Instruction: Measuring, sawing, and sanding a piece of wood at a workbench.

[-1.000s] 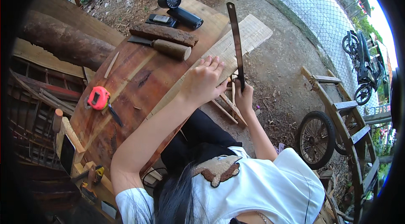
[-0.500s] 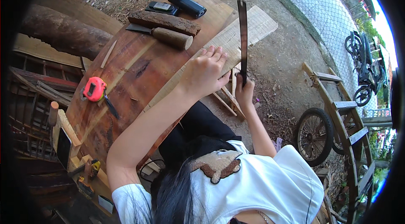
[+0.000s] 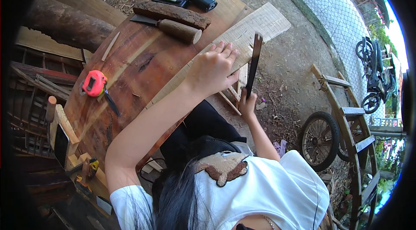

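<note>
Left hand, 1: palm down on the board, fingers slightly bent, not clenched. Board, 1: pale, lying slantwise on the table, far end jutting past its edge. Right hand, 1: closed around the near end of the saw. Saw, 1: dark, at the board's right edge; contact unclear. Tape measure, 1: pink, on table. Knife, 1: wooden-handled, beside 1 bark piece.

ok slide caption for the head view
Left grip resting on a pale board, right grip holding a dark blade.
</note>
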Available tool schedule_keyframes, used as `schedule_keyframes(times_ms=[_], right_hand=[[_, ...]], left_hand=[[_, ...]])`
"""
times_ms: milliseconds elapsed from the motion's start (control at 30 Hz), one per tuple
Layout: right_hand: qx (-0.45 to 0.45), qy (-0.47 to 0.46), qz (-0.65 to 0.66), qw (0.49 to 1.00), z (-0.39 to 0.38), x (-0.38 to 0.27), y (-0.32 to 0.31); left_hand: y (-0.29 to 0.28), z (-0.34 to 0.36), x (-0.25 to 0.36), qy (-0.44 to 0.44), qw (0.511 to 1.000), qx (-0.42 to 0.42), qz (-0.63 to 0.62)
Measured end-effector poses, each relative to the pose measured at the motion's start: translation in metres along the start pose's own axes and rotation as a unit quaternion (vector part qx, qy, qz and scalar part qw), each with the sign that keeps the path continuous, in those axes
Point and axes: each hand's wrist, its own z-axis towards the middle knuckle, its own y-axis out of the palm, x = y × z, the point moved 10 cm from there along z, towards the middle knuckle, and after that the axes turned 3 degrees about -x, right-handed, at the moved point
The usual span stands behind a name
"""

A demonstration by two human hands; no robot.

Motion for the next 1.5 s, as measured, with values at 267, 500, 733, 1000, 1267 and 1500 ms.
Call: schedule_keyframes(times_ms=[267,500,733,1000,1267,1500], right_hand=[[-0.005,-0.007,0.037,0.999,0.065,-0.083,-0.013],[-0.093,0.106,0.148,0.979,0.031,-0.015,0.001],[-0.235,0.223,0.303,0.896,0.023,-0.009,0.004],[-0.317,0.313,0.403,0.800,0.010,-0.017,0.008],[-0.319,0.311,0.438,0.781,-0.004,-0.022,0.008],[-0.287,0.248,0.350,0.857,-0.023,-0.013,0.004]], left_hand=[[0.003,0.001,-0.001,-0.008,1.000,0.003,0.015],[0.004,0.000,0.000,0.004,0.999,0.016,0.050],[0.002,-0.001,-0.001,0.003,0.999,0.021,0.045],[0.002,-0.002,-0.001,0.004,0.999,0.028,0.040],[0.002,-0.003,-0.002,0.000,0.999,0.022,0.047],[-0.001,-0.002,-0.001,-0.004,0.999,0.028,0.031]])
